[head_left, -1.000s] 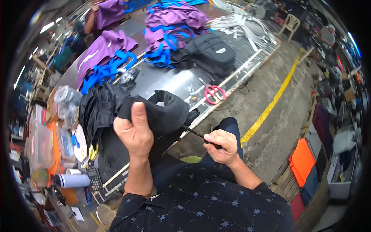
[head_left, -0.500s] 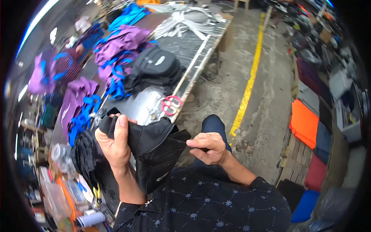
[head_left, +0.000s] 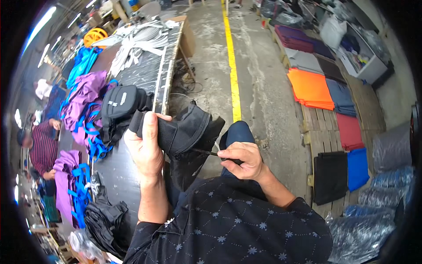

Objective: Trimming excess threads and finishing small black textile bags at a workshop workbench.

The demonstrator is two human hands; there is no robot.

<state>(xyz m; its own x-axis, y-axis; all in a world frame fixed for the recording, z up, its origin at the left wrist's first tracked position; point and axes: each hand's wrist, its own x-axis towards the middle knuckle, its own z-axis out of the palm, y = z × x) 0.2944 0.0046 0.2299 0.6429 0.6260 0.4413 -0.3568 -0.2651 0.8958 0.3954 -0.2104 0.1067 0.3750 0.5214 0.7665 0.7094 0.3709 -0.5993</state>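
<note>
My left hand (head_left: 147, 147) is closed on the upper end of a black fabric bag (head_left: 187, 130), its thumb over a black webbing strap. The bag hangs in front of my lap, tilted, with a curved seam along its edge. To its right, my right hand (head_left: 241, 162) is closed with finger and thumb on a thin dark strip (head_left: 204, 152) that runs to the bag's seam. Whether the strip is a cord or a tool I cannot tell. A short pale sliver shows just above those fingertips.
On the table (head_left: 116, 176) at left lie a black backpack (head_left: 121, 105), purple cloth (head_left: 83, 101) with blue straps and black fabric (head_left: 105, 220). White strips (head_left: 140, 44) lie farther off. A person in stripes (head_left: 41, 152) stands across. Folded cloth (head_left: 312, 90) rests on pallets at right.
The view has swung to the right, and the pink-handled scissors are out of sight. The bag has turned in my left hand, and the thin dark strip now shows by my right fingers.
</note>
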